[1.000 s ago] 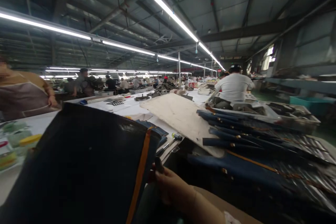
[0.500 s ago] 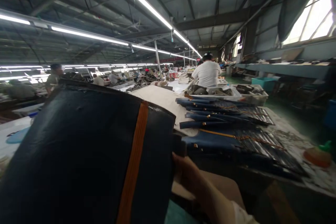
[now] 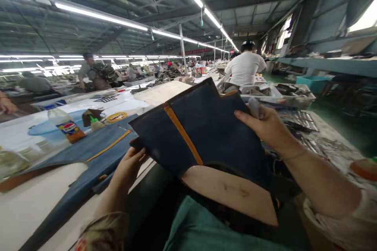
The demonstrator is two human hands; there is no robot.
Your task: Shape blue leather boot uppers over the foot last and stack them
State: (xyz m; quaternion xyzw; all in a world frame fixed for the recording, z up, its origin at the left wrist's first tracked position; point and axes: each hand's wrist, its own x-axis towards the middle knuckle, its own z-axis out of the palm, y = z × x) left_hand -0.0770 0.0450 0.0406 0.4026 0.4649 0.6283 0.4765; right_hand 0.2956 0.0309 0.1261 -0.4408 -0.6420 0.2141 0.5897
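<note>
Across the far and left side runs the white bench (image 3: 126, 104), with open air over it. Before it, raised and tilted between the two grips, is the blue panel (image 3: 229, 133). It hardly sags, so it seems light and fairly stiff, more like leather than cloth. Its smooth face may slide under a thumb, and its corners would probably crease first; opposite edges look the surest places to hold.

A second panel (image 3: 110, 139) lies on the bench just beside the left grip (image 3: 128, 164), so a low swing that way could snag. Under the held panel's curved lower edge shows a tan pad (image 3: 229, 194); whether they touch I cannot tell.

The right grip (image 3: 266, 127) is closed on the upper right edge, thumb on the face. The left one is curled round the lower left corner, some fingers hidden, its pressure unclear.

Farther left, a bottle (image 3: 69, 127) sits well apart from the held panel. An orange strip (image 3: 184, 131) crosses that panel, clear of both thumbs. Smallest, a grey piece (image 3: 255, 108) shows by the right fingers, too blurred to name.
</note>
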